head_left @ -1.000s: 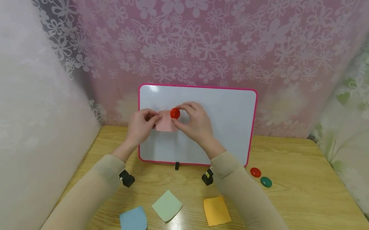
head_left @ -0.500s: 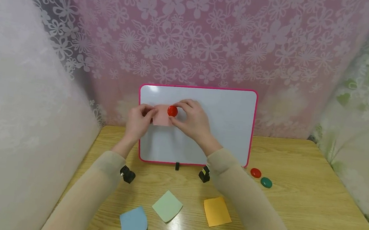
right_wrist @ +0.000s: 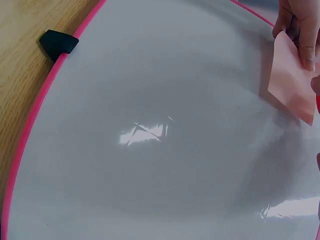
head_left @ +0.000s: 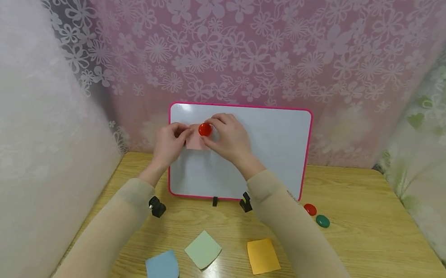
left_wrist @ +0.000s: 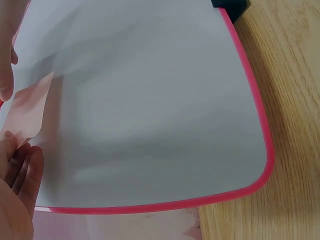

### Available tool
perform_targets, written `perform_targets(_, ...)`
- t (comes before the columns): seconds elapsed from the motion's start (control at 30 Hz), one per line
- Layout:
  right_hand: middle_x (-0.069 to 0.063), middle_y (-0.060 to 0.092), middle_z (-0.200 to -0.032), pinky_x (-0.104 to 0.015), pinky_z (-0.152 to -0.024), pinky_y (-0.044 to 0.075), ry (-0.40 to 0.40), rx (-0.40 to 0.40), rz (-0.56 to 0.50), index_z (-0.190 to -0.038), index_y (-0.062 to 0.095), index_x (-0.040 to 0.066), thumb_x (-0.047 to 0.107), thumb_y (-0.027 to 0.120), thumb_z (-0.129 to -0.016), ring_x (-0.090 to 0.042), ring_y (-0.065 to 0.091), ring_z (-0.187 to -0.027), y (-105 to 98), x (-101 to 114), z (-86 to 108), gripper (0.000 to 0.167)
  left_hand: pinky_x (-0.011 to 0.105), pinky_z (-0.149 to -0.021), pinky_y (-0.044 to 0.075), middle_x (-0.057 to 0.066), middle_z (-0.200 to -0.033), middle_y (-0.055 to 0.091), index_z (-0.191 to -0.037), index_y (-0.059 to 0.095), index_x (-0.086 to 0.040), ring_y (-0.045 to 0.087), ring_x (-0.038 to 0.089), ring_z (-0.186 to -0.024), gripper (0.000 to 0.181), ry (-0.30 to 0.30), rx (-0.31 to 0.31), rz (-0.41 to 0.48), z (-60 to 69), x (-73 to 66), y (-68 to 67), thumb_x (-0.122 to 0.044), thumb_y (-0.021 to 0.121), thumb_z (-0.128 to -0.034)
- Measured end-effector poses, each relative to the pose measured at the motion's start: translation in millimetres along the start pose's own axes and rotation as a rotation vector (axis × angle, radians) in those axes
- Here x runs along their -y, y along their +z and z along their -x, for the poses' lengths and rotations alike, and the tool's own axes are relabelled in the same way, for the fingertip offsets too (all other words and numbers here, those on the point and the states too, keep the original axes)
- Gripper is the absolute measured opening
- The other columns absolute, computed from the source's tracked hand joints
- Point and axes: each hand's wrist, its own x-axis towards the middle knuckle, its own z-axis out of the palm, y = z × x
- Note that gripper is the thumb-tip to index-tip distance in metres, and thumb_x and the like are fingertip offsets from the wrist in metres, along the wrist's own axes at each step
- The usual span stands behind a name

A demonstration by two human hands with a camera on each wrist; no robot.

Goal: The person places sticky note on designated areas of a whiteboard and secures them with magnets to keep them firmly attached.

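hands (head_left: 168, 146) (head_left: 232, 139) on pink note (head_left: 195, 143), red disc (head_left: 205, 129)

The left hand (head_left: 167, 146) pinches a pink note (head_left: 195, 143) near the left edge of the whiteboard (head_left: 275, 149), and the right hand (head_left: 231, 137) holds a red disc (head_left: 205, 129) over the note.

Count on inspection: Notes (head_left: 203, 250), four. Discs (head_left: 205, 130), three. Hands (head_left: 229, 139), two. Board (head_left: 274, 153), one. Table (head_left: 367, 244), one.
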Motion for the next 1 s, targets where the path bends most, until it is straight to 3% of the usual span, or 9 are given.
perform_targets(0.6,-0.008,0.069,-0.125,-0.034,-0.105,0.053,0.079,0.092,0.084,-0.124,0.077,0.010,0.033,0.083,-0.095,-0.027,0.061,-0.118,-0.7,8.8,-19.2,0.037,0.031,-0.073,0.061,0.008,-0.098,0.075,-0.118,0.079,-0.006,0.067,0.025,-0.079,0.028,-0.082,0.004,0.007,-5.3,1.2,2.2,-0.030,0.075,-0.1029)
perform_targets(1.0,-0.007,0.069,-0.125,-0.035,-0.104,0.053,0.089,0.073,0.122,-0.124,0.077,0.010,0.034,0.081,-0.097,-0.027,0.061,-0.119,5.5,11.7,-24.0,0.037,0.029,-0.069,0.060,0.011,-0.095,0.076,-0.113,0.080,-0.003,0.066,0.025,-0.077,0.025,-0.033,-0.038,-0.010,-9.9,3.5,1.6,-0.024,0.076,-0.1025)
